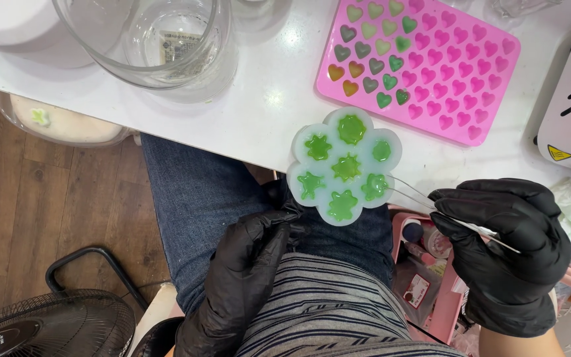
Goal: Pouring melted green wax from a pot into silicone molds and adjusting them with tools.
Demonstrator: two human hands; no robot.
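Being gripped at its near-left edge by the left hand (249, 264) (black glove, fingers pinched shut on rim) is a white flower-shaped mold (345, 165) w/ green fills, overhanging the table (266, 99) edge above the lap. Tweezers (431, 206) are being held clenched in the right hand (507, 244); long axis running right-to-left, tips touching mold's right-side cavity. Right hand nearer that cavity.

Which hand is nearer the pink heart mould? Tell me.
Right. The right hand holds tweezers just below the pink heart mould; the left hand grips the white flower mould from underneath, farther away.
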